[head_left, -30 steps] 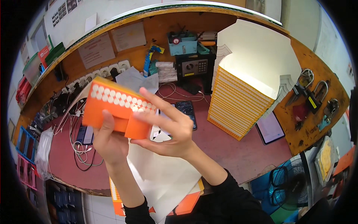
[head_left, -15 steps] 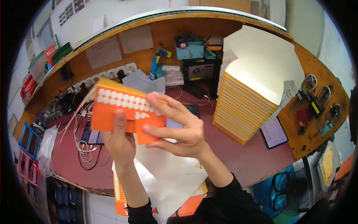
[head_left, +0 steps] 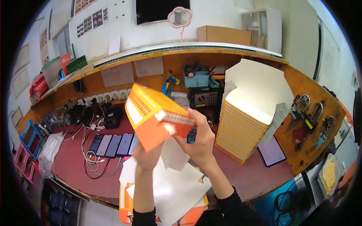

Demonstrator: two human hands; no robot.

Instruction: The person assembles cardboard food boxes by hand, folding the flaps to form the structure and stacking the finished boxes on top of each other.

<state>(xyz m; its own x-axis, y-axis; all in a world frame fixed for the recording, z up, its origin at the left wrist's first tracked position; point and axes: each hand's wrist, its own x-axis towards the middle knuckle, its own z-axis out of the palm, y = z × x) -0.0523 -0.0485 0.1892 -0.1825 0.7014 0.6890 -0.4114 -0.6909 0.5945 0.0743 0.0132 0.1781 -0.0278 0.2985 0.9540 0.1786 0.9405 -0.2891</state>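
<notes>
An orange and yellow cardboard box (head_left: 151,132) with white scalloped patterns is held up in front of me, tilted and slightly blurred. My left hand (head_left: 146,156) grips it from beneath, its fingers partly hidden behind the orange side. My right hand (head_left: 201,141) pinches the right end of the box between thumb and fingers. Below both hands lie flat white-backed carton blanks (head_left: 169,192), some showing orange and yellow printed edges. To the right stands a tall stack of nested open boxes (head_left: 241,130), white inside with yellow edges.
Several phones (head_left: 112,146) lie in a row on the left, beside tangled white cables (head_left: 88,154). A tablet (head_left: 272,152) rests right of the stack. Behind are a black safe (head_left: 203,98) and a blue toolbox (head_left: 196,80). Padlocks (head_left: 311,120) sit on the right-hand wooden panel.
The box has turned, so its yellow face and a corner now show, and its open flap is closed up. My view has tilted upward. Both hands still hold the box.
</notes>
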